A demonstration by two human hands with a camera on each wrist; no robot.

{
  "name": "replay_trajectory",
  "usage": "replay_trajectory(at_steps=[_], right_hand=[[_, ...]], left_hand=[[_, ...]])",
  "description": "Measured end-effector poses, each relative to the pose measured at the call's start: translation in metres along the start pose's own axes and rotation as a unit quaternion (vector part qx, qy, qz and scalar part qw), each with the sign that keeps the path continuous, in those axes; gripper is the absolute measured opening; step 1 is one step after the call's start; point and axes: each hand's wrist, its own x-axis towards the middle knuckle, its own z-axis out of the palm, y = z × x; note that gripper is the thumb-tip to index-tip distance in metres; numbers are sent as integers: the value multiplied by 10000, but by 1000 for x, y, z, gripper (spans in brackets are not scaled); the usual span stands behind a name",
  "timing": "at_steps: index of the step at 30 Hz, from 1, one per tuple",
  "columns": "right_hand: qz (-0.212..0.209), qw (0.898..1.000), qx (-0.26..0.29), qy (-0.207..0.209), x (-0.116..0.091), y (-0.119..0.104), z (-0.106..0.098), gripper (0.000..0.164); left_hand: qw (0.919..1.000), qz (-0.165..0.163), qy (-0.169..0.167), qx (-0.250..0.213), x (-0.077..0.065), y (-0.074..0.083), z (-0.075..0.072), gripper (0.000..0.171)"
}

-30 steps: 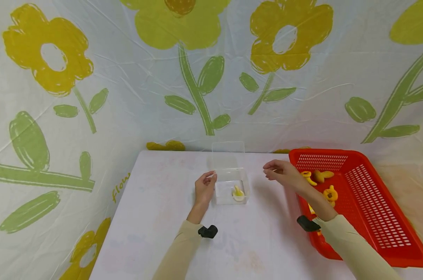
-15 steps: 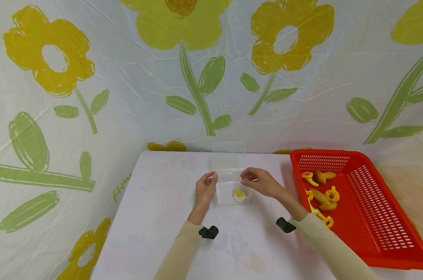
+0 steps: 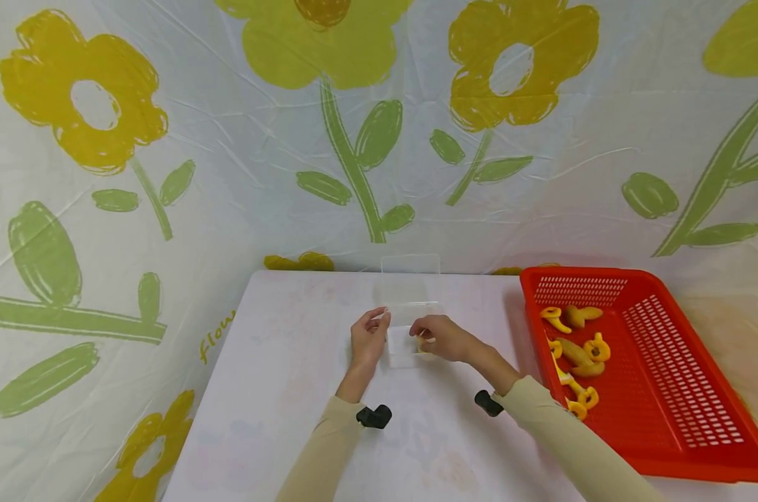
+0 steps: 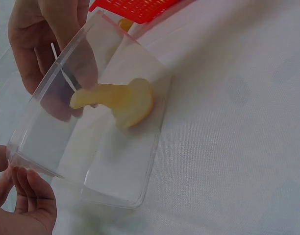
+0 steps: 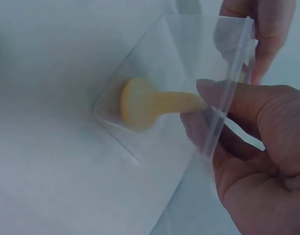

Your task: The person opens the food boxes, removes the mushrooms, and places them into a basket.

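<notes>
A clear plastic box (image 3: 404, 360) with its lid (image 3: 410, 279) raised at the back stands on the white table. Inside it, a small yellow mushroom (image 4: 133, 103) lies toward the right side, cap near the bottom and stem toward the rim. My right hand (image 3: 444, 338) reaches over the box's right side and pinches the end of the stem between thumb and fingers, as the right wrist view shows. On the opposite side, my left hand (image 3: 367, 338) holds the box's rim with thumb and fingertips. In the head view, my right fingers hide most of the mushroom.
A red perforated basket (image 3: 673, 390) stands on the right, with several yellow and brown mushrooms (image 3: 582, 359) along its left side. Behind the table hangs a flower-print cloth (image 3: 259, 174). Both wrists carry a small black camera (image 3: 374, 417).
My right hand has moved left from beside the red basket to the box, its fingers now at the mushroom inside. The left hand has stayed at the box's left side.
</notes>
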Motion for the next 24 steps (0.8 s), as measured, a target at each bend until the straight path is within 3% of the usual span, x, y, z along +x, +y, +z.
replay_trajectory(at_steps=[3, 7, 11, 20, 24], right_hand=[[-91, 9999, 61, -82, 2, 2, 2, 17], [262, 9991, 53, -319, 8, -5, 3, 13], [339, 9984, -115, -437, 12, -4, 3, 13], [330, 9986, 297, 270, -4, -7, -15, 18], [655, 9951, 483, 564, -13, -8, -24, 20]], left_hand=[[10000, 4, -33, -82, 0, 1, 0, 29], [9999, 19, -36, -131, 0, 2, 0, 28], [9999, 27, -24, -143, 0, 1, 0, 26], [10000, -15, 10, -47, 1, -2, 0, 27], [9999, 13, 20, -110, 1, -1, 1, 26]])
